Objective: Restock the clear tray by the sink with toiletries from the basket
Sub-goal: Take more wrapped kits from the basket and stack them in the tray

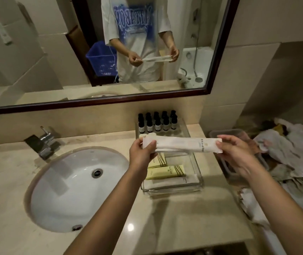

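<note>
In the middle of the frame, just above the clear tray point(172, 190), long white packets point(183, 144) pinched at both ends by left hand point(142, 151) and right hand point(239, 153). Already inside: small dark bottles point(157, 124), yellow tubes point(165, 172). Not yet in: the packets.

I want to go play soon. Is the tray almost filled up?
Partly. Done: the clear tray already holds a row of small dark bottles and yellow tubes. In hand: the left hand and right hand hold long white packets above the tray. Left: laying those in. The blue basket shows only in the mirror, so I cannot tell what remains inside.
</note>
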